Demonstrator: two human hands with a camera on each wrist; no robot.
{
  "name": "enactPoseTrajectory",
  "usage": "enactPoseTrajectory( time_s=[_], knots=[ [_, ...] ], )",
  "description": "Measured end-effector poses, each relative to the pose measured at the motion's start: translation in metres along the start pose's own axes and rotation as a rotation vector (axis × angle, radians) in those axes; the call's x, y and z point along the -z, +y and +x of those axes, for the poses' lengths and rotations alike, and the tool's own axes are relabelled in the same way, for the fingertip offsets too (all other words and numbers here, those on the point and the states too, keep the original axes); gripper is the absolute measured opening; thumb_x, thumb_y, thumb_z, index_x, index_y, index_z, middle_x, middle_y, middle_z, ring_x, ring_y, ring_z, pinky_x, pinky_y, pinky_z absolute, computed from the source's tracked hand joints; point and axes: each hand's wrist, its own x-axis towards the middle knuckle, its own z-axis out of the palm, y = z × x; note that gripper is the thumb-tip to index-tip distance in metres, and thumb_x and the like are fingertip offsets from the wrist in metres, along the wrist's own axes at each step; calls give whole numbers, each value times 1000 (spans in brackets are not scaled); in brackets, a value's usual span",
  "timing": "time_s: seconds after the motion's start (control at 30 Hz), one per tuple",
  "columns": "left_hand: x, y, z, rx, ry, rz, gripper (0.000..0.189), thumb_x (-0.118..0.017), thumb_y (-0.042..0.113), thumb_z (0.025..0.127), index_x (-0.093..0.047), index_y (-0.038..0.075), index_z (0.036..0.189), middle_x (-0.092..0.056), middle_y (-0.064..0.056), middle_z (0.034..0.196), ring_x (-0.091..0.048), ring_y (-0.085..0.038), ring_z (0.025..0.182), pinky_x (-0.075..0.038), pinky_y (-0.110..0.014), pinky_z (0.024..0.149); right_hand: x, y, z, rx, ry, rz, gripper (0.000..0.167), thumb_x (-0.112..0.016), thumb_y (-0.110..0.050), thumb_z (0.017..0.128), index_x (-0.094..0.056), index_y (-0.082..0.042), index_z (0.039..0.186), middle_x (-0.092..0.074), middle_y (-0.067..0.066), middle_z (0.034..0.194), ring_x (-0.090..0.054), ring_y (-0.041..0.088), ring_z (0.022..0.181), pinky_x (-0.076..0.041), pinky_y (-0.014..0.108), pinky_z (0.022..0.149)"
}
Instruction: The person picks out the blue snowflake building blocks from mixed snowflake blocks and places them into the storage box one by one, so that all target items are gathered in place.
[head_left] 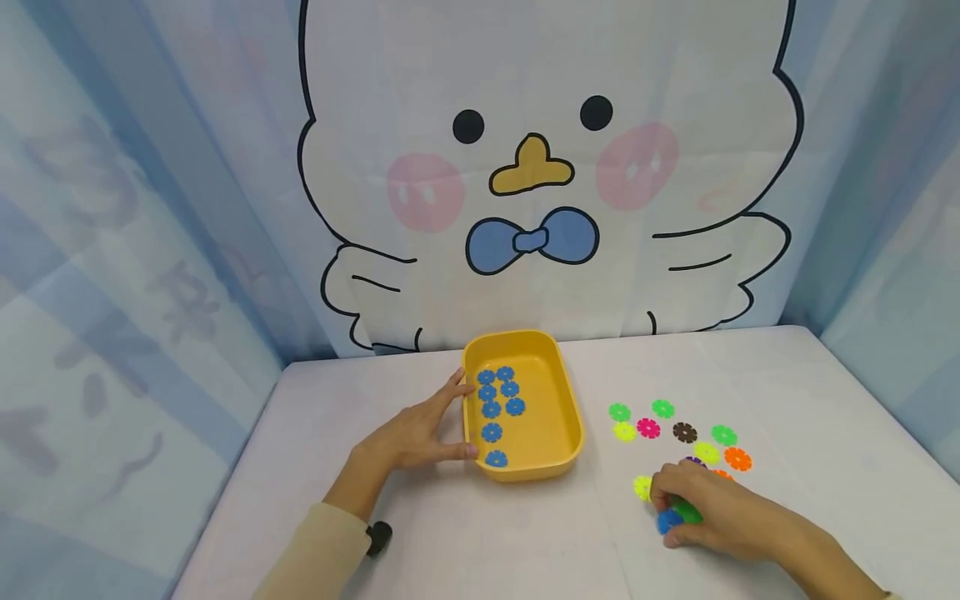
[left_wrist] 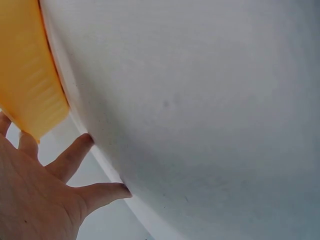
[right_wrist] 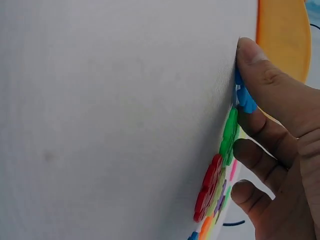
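Note:
My left hand point(head_left: 412, 433) rests against the left side of a yellow plastic tray point(head_left: 555, 400), its fingers spread and straight along the rim. Several blue snowflake building discs point(head_left: 491, 432) lie inside the tray on its left half. To the right of the tray, my right hand point(head_left: 716, 508) pinches another blue snowflake disc point(right_wrist: 245, 97) between thumb and index finger, low at the tabletop. A green disc point(head_left: 686, 510) lies right beside it, partly covered by the hand. In the right wrist view a red disc point(right_wrist: 207, 190) also shows near the curled fingers.
Loose discs are spread on the white tabletop point(head_left: 555, 533) beyond my right hand: a brown disc point(head_left: 685, 432), a pink disc point(head_left: 648, 428), an orange disc point(head_left: 738, 459), and several green and yellow ones. A curtain point(head_left: 525, 308) with a cartoon bird hangs behind the table.

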Motion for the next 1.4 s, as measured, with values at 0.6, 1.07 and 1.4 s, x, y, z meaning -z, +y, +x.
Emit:
enactPoseTrajectory(
  time_s=[0.6, 1.07, 1.4],
  knots=[
    [2, -3, 3, -40, -7, -24, 97, -70, 75, 80, -24, 45, 160, 7, 29, 167, -33, -28, 153, -35, -58, 120, 9, -10, -3, -108, -160, 62, 38, -79, -47, 87, -68, -42, 123, -63, -22, 123, -57, 3, 109, -55, 32, 97],
    [-2, -3, 1, -39, -34, -47, 97, -71, 74, 80, -25, 44, 160, 6, 29, 168, -34, -31, 152, -36, -61, 118, 7, -10, -6, -160, -197, 112, 39, -84, -37, 85, -71, -31, 120, -56, -19, 93, -50, 0, 86, -51, 21, 74],
    [1, -3, 1, -30, -15, -29, 96, -70, 75, 80, -25, 46, 160, 7, 29, 167, -35, -29, 152, -36, -59, 119, 6, -10, -2, -76, -85, 61, 33, -77, -46, 90, -70, -26, 115, -51, -19, 86, -49, -2, 81, -45, 19, 67]
  ],
)
